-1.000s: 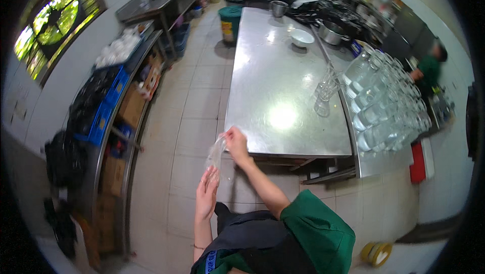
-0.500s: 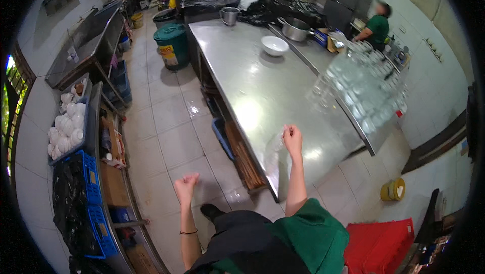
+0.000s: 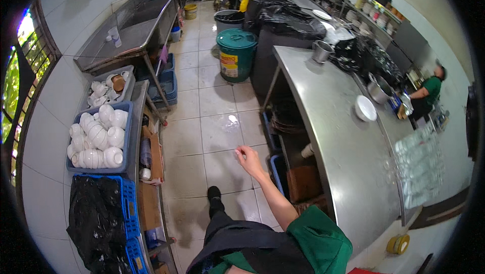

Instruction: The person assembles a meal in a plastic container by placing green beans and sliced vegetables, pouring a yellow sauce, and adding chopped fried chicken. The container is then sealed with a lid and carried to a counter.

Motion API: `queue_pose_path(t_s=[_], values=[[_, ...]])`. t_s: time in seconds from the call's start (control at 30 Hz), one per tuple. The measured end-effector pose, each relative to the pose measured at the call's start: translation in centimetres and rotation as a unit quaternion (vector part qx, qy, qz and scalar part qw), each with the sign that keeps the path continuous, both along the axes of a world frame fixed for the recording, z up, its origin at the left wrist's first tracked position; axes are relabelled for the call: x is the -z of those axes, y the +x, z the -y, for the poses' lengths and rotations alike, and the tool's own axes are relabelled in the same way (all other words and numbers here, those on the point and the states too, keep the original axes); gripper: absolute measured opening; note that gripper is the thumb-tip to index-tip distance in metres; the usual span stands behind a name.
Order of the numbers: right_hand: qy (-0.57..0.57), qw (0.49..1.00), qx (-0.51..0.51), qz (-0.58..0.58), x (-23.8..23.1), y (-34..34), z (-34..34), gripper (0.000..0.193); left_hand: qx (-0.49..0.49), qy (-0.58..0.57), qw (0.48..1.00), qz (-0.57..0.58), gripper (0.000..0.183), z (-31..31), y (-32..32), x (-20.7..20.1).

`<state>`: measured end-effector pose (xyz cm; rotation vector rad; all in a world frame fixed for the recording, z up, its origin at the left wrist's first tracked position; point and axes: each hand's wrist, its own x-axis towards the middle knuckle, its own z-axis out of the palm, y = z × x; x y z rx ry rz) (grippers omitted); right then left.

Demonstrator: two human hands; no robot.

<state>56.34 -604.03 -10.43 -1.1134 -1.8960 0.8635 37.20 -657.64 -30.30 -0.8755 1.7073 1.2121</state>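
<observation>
My right hand [image 3: 248, 160] reaches out over the tiled floor, left of the steel table. Its fingers are curled and pinched together; a tiny pale bit shows at the fingertips, too small to name. Out of sight is my left hand; only a small patch of skin shows at the bottom edge. Nearest on the right is the long steel table [image 3: 328, 132], with a white bowl [image 3: 365, 108] and a metal pitcher [image 3: 322, 51] on it. To the left, a blue tub [image 3: 130, 137] holds several stacked white bowls [image 3: 101, 135] on a low rack.
A green lidded bin [image 3: 236, 52] stands ahead by the table's far end, beside black-bagged bins [image 3: 290, 21]. Blue crates [image 3: 130, 208] line the left side, below a steel sink [image 3: 134, 26]. At far right are clear glasses [image 3: 417, 165] and a person in green [image 3: 431, 89].
My view has swung left and moved toward the aisle. My right hand has left the tabletop and is over the floor; my left hand has dropped from view.
</observation>
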Motion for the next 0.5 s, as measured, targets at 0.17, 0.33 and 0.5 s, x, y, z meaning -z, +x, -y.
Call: queue_pose_path(t_s=[0.17,0.33,0.5], values=[[-0.099,0.991,0.050,0.079,1.4,-6.6,-8.3,0.017,-0.231,0.374,0.898,-0.027,0.054,-20.5,-9.0,-6.9],[-0.056,0.985,0.152,0.065,0.2,-7.6,-20.4,0.018,0.018,0.853,0.521,0.027,0.061,-56.5,-24.3,-23.7],[-0.168,0.947,0.262,0.080,2.1,-7.4,-33.3,0.016,0.177,0.834,0.398,-0.338,0.089,-75.2,-33.5,-40.5]])
